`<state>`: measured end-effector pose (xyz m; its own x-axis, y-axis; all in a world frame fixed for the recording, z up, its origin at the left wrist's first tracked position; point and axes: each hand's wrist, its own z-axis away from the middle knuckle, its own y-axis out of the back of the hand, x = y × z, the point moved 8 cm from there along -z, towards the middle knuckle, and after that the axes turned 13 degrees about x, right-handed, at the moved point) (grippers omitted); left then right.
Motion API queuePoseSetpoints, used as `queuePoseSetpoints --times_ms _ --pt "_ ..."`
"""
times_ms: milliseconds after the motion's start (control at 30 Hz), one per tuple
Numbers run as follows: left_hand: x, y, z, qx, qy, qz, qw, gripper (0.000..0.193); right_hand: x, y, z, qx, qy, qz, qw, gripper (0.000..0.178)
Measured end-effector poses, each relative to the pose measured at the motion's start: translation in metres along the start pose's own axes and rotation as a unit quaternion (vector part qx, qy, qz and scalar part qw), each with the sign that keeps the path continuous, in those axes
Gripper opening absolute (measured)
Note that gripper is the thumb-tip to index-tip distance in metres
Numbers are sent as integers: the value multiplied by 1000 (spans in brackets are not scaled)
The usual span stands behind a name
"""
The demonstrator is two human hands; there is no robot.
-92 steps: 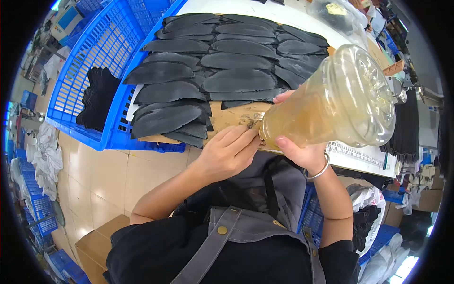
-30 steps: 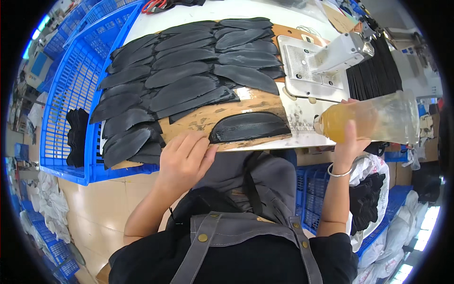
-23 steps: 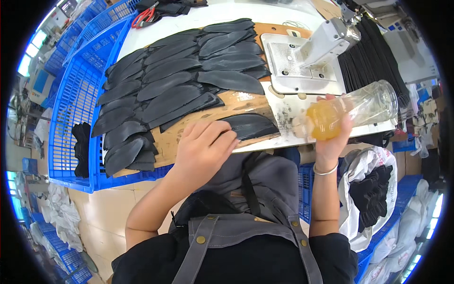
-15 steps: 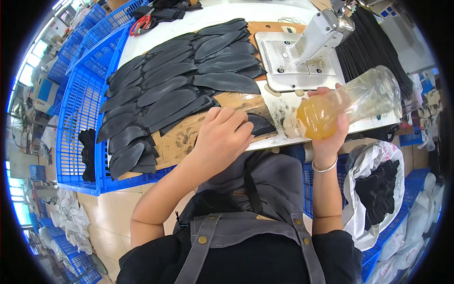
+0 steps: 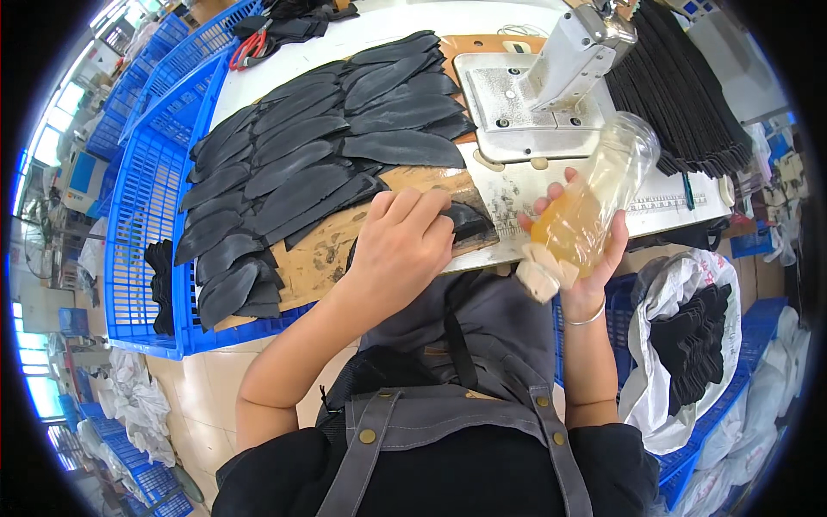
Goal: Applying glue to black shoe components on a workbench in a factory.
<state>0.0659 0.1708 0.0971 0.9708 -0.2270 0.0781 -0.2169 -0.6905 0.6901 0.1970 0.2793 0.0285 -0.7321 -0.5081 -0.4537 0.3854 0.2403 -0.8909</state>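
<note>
At table edge (image 5: 676, 220), bottle (image 5: 573, 226) in right hand (image 5: 594, 280), open tabletop (image 5: 491, 177) leftward

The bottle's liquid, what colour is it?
The liquid is orange-yellow; it shows best in the head view.

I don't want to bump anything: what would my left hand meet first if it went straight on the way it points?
Across the brown board, your left hand would probably meet the overlapping black pieces first, though its height above them is unclear.

Glossy beige tiled floor (image 5: 211, 375), white table (image 5: 388, 21), bright leftward windows (image 5: 64, 112).
</note>
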Motion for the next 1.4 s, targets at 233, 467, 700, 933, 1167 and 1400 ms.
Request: queuePoseSetpoints --times_ms 233,467,700,933,1167,1400 --pt "-4 -4 -1 -11 25 28 999 11 30 -21 9 -54 -69 45 995 73" --pt "-35 22 4 79 139 56 986 10 40 -18 4 -27 -65 64 995 72" --pt "-121 169 69 372 421 116 819 5 39 -14 7 -30 -67 90 993 71" --pt "-129 297 105 451 328 -132 819 7 40 -15 6 -18 -77 70 994 70" --pt "-112 184 134 136 206 -292 924 14 39 -14 3 -5 -65 89 994 68" --pt "-120 177 148 136 274 -260 916 16 37 -11 5 -1 -94 53 994 69"
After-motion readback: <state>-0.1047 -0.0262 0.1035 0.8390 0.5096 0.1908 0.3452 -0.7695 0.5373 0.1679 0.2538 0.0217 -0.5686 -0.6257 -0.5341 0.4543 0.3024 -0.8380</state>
